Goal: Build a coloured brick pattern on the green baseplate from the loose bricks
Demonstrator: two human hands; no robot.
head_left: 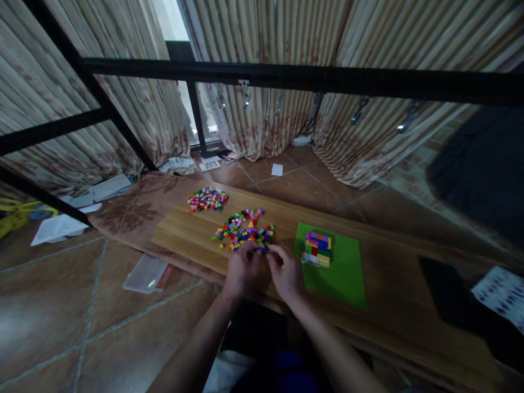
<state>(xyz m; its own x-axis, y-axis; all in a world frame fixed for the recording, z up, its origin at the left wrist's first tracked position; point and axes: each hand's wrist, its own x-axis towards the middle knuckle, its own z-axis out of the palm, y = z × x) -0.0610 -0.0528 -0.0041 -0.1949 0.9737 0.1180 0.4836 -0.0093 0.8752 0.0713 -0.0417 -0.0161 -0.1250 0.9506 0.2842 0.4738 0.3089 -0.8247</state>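
Note:
My left hand (243,266) is closed in a pinch at the near edge of a loose pile of small toy bricks (237,222). A blue toy brick (261,248) shows at its fingertips. Close beside it, my right hand (285,268) is also closed, thumb and forefinger together; what it holds, if anything, is too small to make out. To the right lies a green baseplate (344,273). On it stands a block of stacked bricks (317,249) in purple, orange, yellow, green, red and white rows.
A second brick pile (208,198) lies farther left on the wooden board (176,229). A brown cloth (126,215) lies under its left end. A clear plastic box (146,273) is on the floor. A black bar (262,71) crosses ahead, with curtains behind. A dark object (444,289) lies at right.

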